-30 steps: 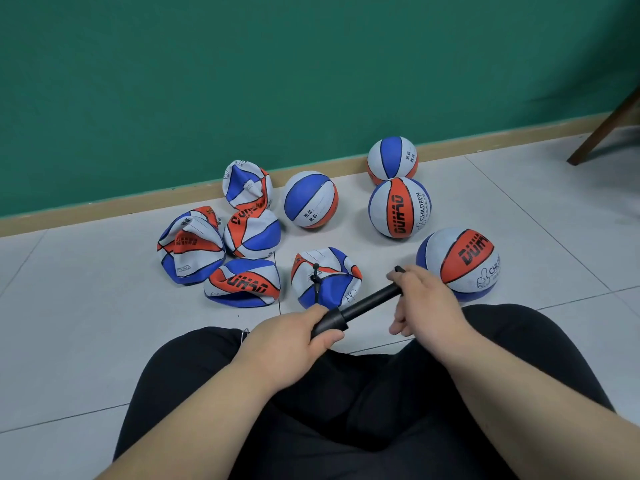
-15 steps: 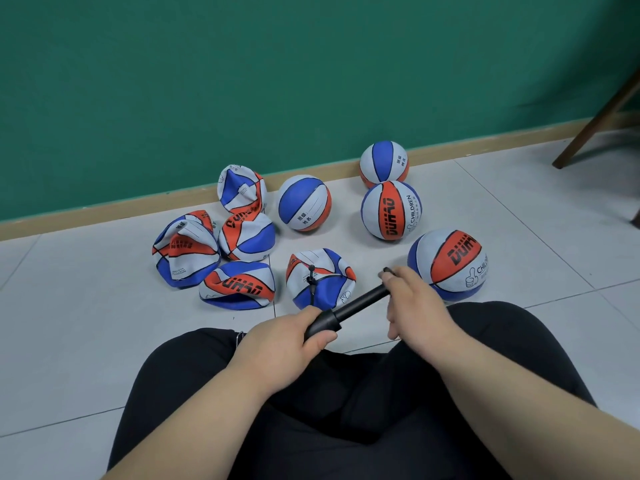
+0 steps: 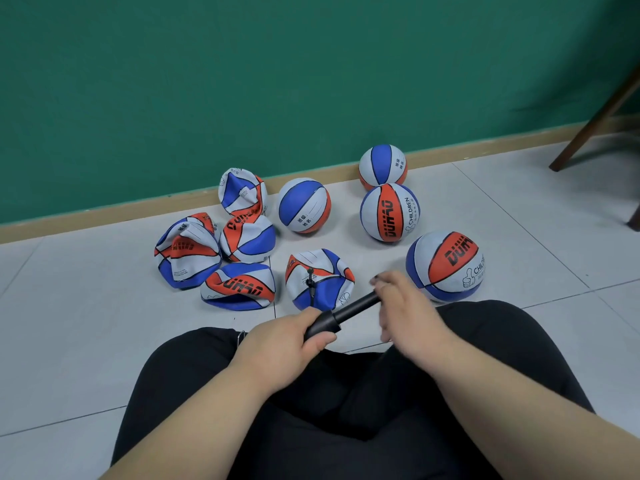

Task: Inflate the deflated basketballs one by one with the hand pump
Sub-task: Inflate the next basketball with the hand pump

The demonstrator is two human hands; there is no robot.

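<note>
Pump (image 3: 346, 311), black, slants across the lap between both grips. The left grip (image 3: 287, 341) is clenched round its thick barrel end. The right grip (image 3: 408, 306) curls round the thin handle end, though blur smears the fingers and that end is mostly hidden under them. Just beyond the pump a flat ball (image 3: 332, 289) lies on the floor (image 3: 86, 323) with a black hose (image 3: 310, 280) stuck in its top. Where the hose runs lower down is hard to make out. A heap (image 3: 239, 287) of four more flat ones overlaps to its left, the front one marked "DUHAO". The near ball (image 3: 445, 265), round and just beside the right grip, reads "DUHAO" and "CHILD", the rest curving out of sight, with a thumbs-up drawing. The mid ball (image 3: 389, 213) reads "DUHAO" and "CHILDREN". The blue ball (image 3: 304, 206) bears small Chinese characters. A chair leg (image 3: 595, 123) is cut off at the right edge.
</note>
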